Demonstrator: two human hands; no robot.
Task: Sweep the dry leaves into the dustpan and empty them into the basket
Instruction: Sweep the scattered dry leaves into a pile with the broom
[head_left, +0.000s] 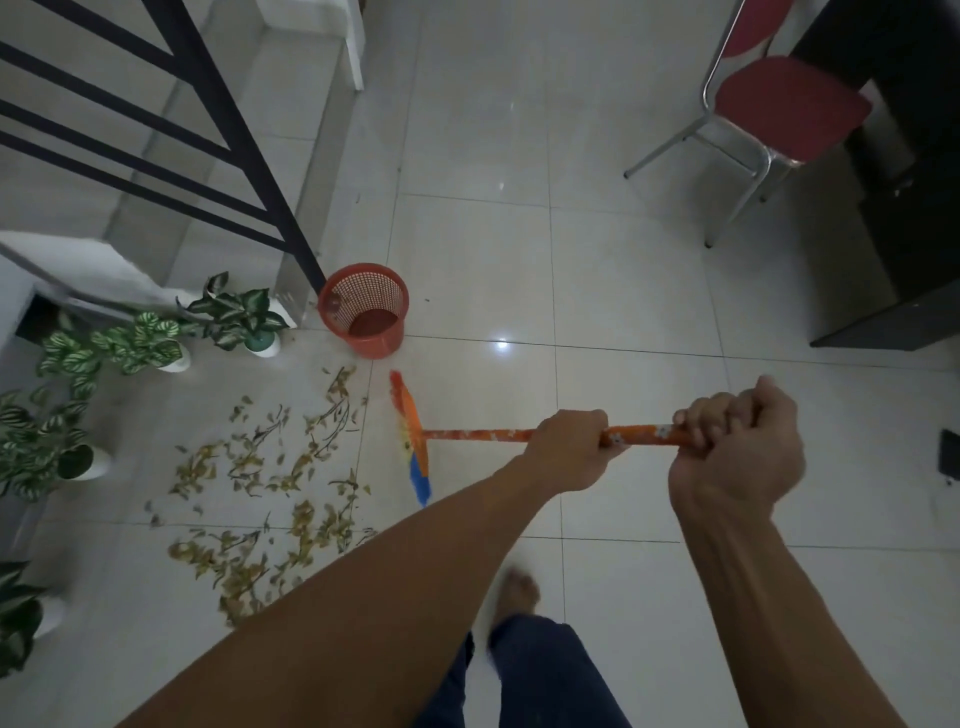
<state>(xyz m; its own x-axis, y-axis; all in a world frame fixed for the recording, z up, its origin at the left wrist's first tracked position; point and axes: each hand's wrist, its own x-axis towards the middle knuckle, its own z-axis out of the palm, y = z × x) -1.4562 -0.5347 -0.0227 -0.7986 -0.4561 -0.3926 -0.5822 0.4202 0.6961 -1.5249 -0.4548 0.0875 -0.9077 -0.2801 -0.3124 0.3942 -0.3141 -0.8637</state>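
The broom head (410, 441) and bare foot (517, 592) are blurred; the chair (789, 104) is cropped above.

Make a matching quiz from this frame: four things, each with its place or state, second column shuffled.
1. broom
2. basket
3. dry leaves
4. chair

A. top right of the view, red seat, metal legs
B. scattered on the tiles beside the potted plants
C. handle gripped by left hand and right hand
D. upright on the floor at the foot of the dark railing

Pairs: 1-C, 2-D, 3-B, 4-A
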